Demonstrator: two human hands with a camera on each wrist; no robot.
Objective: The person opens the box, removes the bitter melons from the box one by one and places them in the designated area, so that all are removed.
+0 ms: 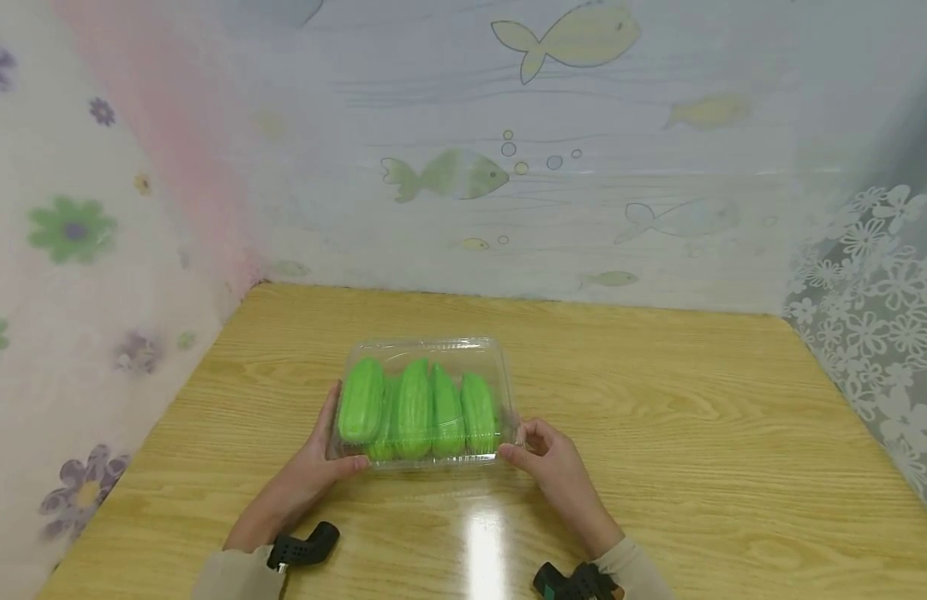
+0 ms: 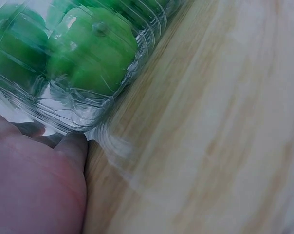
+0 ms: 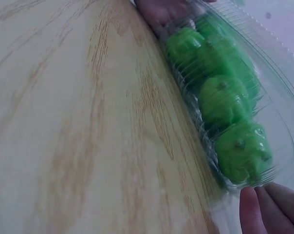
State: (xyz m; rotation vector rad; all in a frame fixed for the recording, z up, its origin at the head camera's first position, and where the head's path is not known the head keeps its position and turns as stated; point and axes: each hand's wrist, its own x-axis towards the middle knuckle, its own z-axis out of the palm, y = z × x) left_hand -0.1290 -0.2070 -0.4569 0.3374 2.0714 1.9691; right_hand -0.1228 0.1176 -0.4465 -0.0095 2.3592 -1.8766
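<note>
A clear plastic food box (image 1: 433,346) stands on the table, with several bright green, ribbed, gourd-like pieces (image 1: 414,408) lying side by side inside. Along its left side, my left hand (image 1: 306,467) grips the box, thumb over the front left corner and fingers up the side wall. At the front right corner, my right hand (image 1: 557,467) pinches the rim between thumb and curled fingers. From the left wrist, the rounded end of one green piece (image 2: 91,53) shows through the ridged plastic wall. The right wrist view shows fingertips (image 3: 250,209) at the box's near corner.
The wood-grain table (image 1: 696,417) extends to both sides of the box and behind it. A fish-patterned curtain (image 1: 463,225) hangs along the back edge, a flowered one (image 1: 73,292) at the left, and white floral lace (image 1: 876,275) at the right.
</note>
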